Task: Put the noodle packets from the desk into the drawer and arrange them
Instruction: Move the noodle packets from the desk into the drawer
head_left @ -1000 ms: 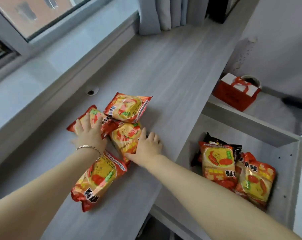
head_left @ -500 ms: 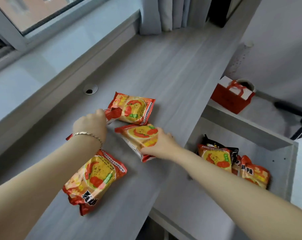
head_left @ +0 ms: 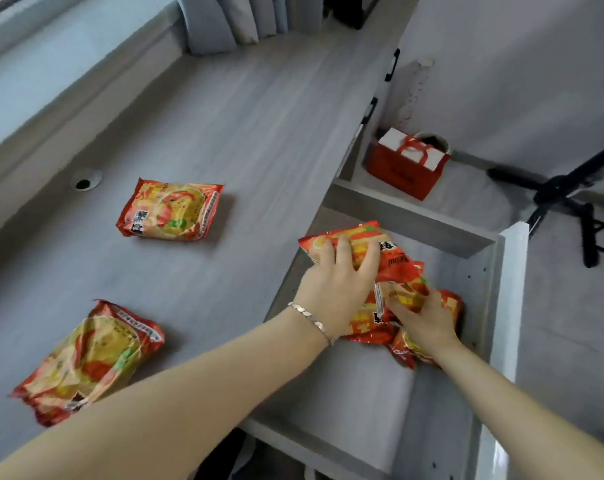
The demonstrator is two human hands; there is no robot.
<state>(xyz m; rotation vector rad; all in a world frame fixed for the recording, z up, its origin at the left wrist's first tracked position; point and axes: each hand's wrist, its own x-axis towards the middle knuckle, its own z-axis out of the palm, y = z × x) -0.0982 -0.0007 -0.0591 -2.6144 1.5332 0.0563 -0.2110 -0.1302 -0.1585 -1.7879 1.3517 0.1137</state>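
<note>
Both hands are over the open drawer. The left hand has its grip clamped on a noodle packet held above the drawer's far left corner. The right hand presses on a second packet lying atop the pile of packets inside; whether its grip is clamped or merely resting cannot be told. Two packets sit on the tabletop, well apart: a far one and a near one. A red gift bag stands beyond the drawer.

Two noodle packets on the desk; several more in the drawer.
</note>
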